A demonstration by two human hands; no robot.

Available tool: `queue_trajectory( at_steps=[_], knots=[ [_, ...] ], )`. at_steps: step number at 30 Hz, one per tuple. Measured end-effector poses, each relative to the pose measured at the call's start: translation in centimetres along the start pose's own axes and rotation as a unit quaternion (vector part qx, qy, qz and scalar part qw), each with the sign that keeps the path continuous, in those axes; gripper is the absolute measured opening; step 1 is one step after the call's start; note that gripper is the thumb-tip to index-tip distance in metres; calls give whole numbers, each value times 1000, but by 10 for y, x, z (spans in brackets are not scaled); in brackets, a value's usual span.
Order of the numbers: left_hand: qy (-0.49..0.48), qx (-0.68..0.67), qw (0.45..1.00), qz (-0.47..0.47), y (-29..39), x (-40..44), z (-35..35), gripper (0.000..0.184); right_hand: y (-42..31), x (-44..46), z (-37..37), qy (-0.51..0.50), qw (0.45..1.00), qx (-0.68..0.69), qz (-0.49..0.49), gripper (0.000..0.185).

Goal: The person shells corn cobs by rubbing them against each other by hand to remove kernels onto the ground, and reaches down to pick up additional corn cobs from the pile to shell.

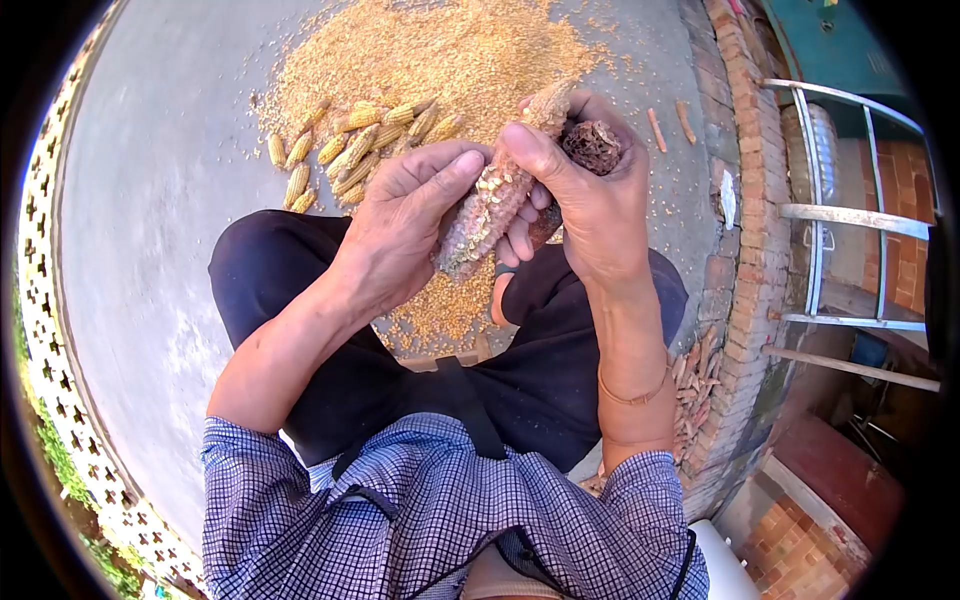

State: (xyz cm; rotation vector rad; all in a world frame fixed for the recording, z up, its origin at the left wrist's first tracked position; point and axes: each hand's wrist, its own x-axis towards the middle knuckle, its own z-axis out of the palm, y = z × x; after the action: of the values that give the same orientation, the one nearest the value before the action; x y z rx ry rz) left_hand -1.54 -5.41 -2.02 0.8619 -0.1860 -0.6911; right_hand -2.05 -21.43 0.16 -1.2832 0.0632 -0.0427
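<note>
left hand (415, 215) and right hand (595, 195) both clamp the corn cob (488, 212), held tilted between the knees (270, 260), far end to the right. the right hand also retains a dark cob (592, 147), largely hidden, so its length cannot be confirmed. the mostly stripped cob should prove light, stiff and rough; hold near each end. beyond lie unshelled ears (356, 152) and loose kernels (440, 60).
</note>
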Motion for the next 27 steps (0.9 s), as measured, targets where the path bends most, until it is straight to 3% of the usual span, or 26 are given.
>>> queue_trajectory(
  at_steps=[2,5,9,11,20,27],
  knots=[
    [10,31,999,-1,1,0,2,37,-1,0,2,5,1000,18,2,26],
    [1,114,993,29,-6,0,-1,38,-6,-2,4,31,995,-90,21,24],
    [11,152,988,29,-4,0,-1,40,1,0,2,44,991,-129,1,22],
    [25,143,989,41,-7,1,1,39,-5,-2,6,51,994,-91,26,22],
    [40,134,988,58,-4,8,7,36,10,-2,2,69,966,-188,-163,22],
    [42,62,997,14,-6,14,12,34,-3,-6,-4,33,989,-98,-106,22]
  ],
)
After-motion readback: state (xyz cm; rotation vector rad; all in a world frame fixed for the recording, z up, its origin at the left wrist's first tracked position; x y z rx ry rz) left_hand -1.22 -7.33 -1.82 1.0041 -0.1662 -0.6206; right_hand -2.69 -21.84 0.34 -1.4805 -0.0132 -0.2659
